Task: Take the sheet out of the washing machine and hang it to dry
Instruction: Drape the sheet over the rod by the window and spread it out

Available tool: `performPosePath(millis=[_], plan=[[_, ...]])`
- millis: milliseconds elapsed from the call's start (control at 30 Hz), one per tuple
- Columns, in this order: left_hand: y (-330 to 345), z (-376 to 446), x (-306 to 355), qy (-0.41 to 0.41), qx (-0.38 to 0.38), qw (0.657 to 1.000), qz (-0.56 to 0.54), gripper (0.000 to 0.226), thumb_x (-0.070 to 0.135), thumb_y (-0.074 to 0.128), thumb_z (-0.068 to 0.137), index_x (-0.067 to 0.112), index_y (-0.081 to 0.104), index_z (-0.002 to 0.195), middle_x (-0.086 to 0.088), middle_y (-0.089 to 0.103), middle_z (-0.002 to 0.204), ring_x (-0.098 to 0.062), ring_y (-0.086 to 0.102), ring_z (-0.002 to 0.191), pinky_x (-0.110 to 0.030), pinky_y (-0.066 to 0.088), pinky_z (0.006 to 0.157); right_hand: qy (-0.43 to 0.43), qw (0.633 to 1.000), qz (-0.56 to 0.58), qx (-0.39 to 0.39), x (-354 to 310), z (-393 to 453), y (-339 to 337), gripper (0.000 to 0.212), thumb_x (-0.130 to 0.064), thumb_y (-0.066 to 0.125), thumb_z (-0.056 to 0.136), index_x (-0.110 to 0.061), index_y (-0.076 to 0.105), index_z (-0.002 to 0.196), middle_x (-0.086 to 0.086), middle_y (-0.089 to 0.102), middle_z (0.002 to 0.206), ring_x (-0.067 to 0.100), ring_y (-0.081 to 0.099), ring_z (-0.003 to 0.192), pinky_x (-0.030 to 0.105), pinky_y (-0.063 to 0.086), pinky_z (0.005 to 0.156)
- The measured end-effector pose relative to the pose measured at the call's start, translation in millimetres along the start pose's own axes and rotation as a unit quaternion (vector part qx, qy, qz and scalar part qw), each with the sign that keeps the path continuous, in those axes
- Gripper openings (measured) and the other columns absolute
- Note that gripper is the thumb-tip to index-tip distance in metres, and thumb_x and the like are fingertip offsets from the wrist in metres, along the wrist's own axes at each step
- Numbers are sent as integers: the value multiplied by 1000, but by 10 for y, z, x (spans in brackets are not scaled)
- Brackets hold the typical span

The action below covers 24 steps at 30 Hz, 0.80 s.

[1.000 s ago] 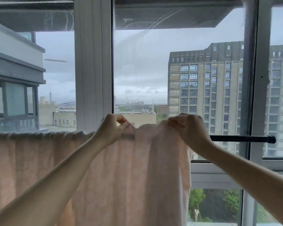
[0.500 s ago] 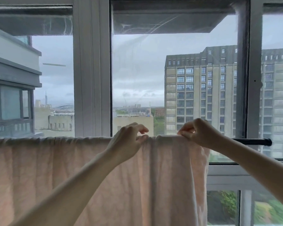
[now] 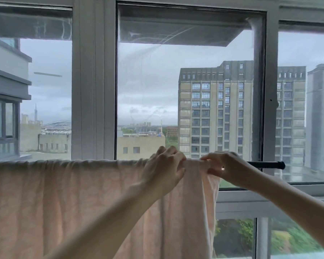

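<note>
Both hands, left hand (image 3: 164, 168) and right hand (image 3: 223, 168), have slid rightward along the rod (image 3: 266, 164), pinching the sheet (image 3: 73, 199), nearly spread.

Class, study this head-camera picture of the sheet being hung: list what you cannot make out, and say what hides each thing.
- Rod in the head view: only its right end shows; the sheet covers the rest.
- Sheet's left and bottom edges: cut off by the picture's edges.
- Left hand fingertips: hidden behind the sheet's top fold.
- Right hand grip: partly hidden by its own fingers.
- Washing machine: not in view.
</note>
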<state>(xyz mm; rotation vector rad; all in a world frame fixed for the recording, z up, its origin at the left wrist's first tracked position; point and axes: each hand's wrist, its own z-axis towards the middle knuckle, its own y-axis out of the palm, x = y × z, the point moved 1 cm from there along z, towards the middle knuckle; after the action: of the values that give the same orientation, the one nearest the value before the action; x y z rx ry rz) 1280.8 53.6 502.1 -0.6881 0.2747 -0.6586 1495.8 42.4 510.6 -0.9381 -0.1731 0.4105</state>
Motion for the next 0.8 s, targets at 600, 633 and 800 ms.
performPosePath(millis=[600, 633, 800], plan=[[-52, -145, 226, -56, -1, 998, 21, 56, 73, 49, 80, 32, 61, 115, 8, 50, 119, -16, 40, 116, -33, 32, 82, -22, 992, 65, 109, -327, 122, -7, 17, -20, 58, 92, -17, 74, 89, -6, 70, 81, 6, 65, 71, 22, 51, 67], [-51, -141, 263, -66, -9, 997, 32, 60, 76, 49, 77, 29, 59, 114, 5, 51, 121, -19, 41, 117, -35, 36, 87, -14, 991, 63, 114, -367, 156, -8, 20, -19, 55, 93, -13, 72, 84, -3, 69, 76, 10, 64, 68, 26, 51, 65], [-78, -110, 337, -97, 86, 991, 11, 23, 41, 49, 93, 22, 59, 99, -2, 61, 102, -27, 51, 105, -41, 44, 85, -14, 990, 77, 117, -466, 326, -33, 26, -16, 49, 96, -7, 59, 74, 3, 59, 64, 13, 55, 59, 26, 42, 55]])
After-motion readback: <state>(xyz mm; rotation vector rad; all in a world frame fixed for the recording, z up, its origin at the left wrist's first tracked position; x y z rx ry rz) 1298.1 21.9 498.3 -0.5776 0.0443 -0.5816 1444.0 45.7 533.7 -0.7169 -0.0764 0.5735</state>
